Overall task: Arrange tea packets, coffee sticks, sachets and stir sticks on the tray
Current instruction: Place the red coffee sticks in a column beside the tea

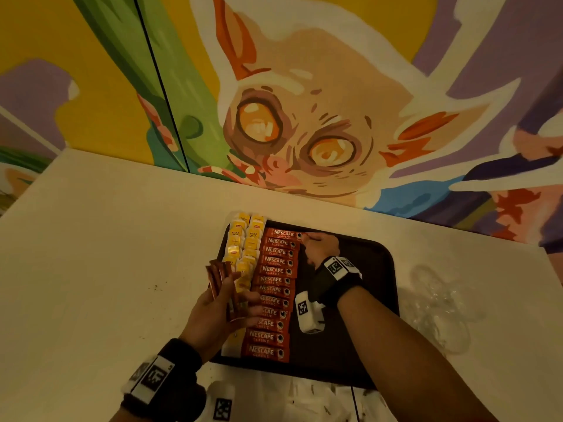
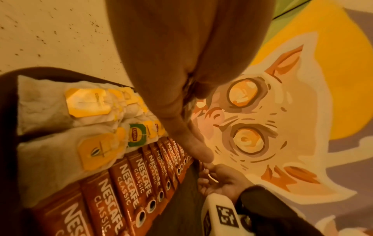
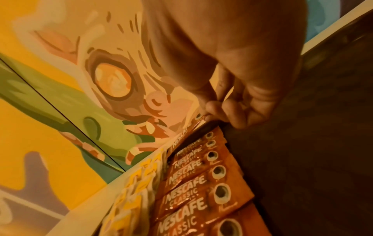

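A dark tray (image 1: pixel 359 269) lies on the white table. Along its left side run two columns of yellow tea packets (image 1: pixel 240 239), and beside them a column of red Nescafe coffee sticks (image 1: pixel 274 281). My right hand (image 1: pixel 306 236) reaches to the far end of the tray and pinches the right end of the farthest coffee stick (image 1: pixel 281 233); the right wrist view shows thumb and finger (image 3: pixel 214 110) closed on that stick's tip (image 3: pixel 198 117). My left hand (image 1: pixel 219 306) hovers over the tea packets and grips a fanned bundle of brown sachets (image 1: pixel 217 274), which the left wrist view hides.
The tray's right half (image 3: pixel 302 159) is bare. Crumpled clear plastic (image 1: pixel 438 306) lies on the table right of the tray. White paper pieces (image 1: pixel 304 400) sit at the near edge. A painted mural wall (image 1: pixel 304 117) rises just behind the table.
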`<state>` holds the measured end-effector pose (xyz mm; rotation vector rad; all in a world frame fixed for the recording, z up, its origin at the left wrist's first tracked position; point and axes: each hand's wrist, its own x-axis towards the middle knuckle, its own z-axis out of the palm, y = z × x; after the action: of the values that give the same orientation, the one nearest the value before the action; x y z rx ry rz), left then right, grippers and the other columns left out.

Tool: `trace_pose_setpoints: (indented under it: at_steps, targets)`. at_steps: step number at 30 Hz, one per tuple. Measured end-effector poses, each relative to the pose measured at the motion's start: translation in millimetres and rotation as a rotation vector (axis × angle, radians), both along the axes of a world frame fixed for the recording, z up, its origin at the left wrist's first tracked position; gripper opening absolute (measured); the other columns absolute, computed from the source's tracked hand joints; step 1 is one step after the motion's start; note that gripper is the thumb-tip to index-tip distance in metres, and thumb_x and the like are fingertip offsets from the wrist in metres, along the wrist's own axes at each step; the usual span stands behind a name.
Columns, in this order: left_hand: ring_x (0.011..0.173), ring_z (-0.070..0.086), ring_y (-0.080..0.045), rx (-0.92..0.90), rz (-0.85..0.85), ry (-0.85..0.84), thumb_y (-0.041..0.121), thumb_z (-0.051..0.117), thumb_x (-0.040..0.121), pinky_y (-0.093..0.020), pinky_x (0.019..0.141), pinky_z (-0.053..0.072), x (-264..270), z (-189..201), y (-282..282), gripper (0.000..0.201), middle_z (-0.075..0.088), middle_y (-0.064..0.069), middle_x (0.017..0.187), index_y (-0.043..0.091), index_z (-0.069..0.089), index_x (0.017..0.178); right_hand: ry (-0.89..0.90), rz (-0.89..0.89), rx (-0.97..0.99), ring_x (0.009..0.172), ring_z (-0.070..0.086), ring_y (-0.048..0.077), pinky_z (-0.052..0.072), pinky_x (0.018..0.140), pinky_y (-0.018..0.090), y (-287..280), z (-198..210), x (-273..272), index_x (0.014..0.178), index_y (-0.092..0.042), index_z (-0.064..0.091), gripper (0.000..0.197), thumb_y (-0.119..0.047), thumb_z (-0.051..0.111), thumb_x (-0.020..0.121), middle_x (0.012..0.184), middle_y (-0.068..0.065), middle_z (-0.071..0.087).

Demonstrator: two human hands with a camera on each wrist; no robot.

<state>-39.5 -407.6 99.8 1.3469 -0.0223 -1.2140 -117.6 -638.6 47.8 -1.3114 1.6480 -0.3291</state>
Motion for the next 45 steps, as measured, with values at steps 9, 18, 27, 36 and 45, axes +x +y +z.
trace_pose_setpoints:
  at_steps: [9, 18, 27, 36, 45]
  targets:
    - [0.058, 0.060, -0.022, 0.058, -0.062, 0.019, 0.032, 0.036, 0.103, -0.030, 0.050, 0.052, 5, -9, -10, 0.037, 0.067, -0.012, 0.077, 0.003, 0.058, 0.108, 0.077, 0.090, 0.037, 0.095, 0.070, 0.027, 0.058, 0.085, 0.037, -9, -11, 9, 0.112, -0.016, 0.072, 0.032, -0.038, 0.068, 0.089, 0.104, 0.010, 0.074]
    - [0.097, 0.068, -0.032, 0.069, -0.103, -0.017, 0.027, 0.061, 0.079, -0.046, 0.082, 0.056, 7, -12, -12, 0.028, 0.072, -0.013, 0.101, 0.013, 0.064, 0.104, 0.095, 0.103, 0.027, 0.105, 0.066, 0.026, 0.047, 0.077, 0.025, -8, -8, 10, 0.116, -0.012, 0.069, 0.032, -0.034, 0.064, 0.094, 0.114, 0.011, 0.070]
    - [0.082, 0.072, -0.037, 0.098, -0.183, -0.222, 0.023, 0.058, 0.094, -0.044, 0.076, 0.061, 13, -15, -13, 0.020, 0.075, -0.015, 0.089, 0.007, 0.066, 0.104, -0.077, 0.256, -0.069, 0.099, 0.066, 0.017, 0.055, 0.091, 0.040, 29, 6, 12, 0.102, -0.024, 0.066, 0.027, -0.048, 0.063, 0.090, 0.108, -0.001, 0.070]
    - [0.060, 0.067, -0.004, 0.118, -0.223, -0.548, 0.020, 0.067, 0.090, -0.015, 0.054, 0.051, 14, -9, -18, 0.012, 0.072, 0.010, 0.066, 0.026, 0.073, 0.082, -0.511, 0.330, 0.268, 0.064, 0.059, 0.017, 0.050, 0.059, 0.029, 77, 43, -6, 0.104, -0.011, 0.068, 0.036, -0.044, 0.060, 0.093, 0.083, 0.008, 0.066]
    - [0.076, 0.069, -0.010, 0.116, -0.277, -0.698, 0.026, 0.071, 0.086, -0.023, 0.070, 0.054, 12, -9, -16, 0.007, 0.073, 0.005, 0.079, 0.026, 0.076, 0.092, -0.580, 0.291, 0.241, 0.067, 0.066, 0.015, 0.056, 0.062, 0.023, 93, 53, -33, 0.110, 0.001, 0.068, 0.019, -0.007, 0.059, 0.095, 0.087, 0.016, 0.069]
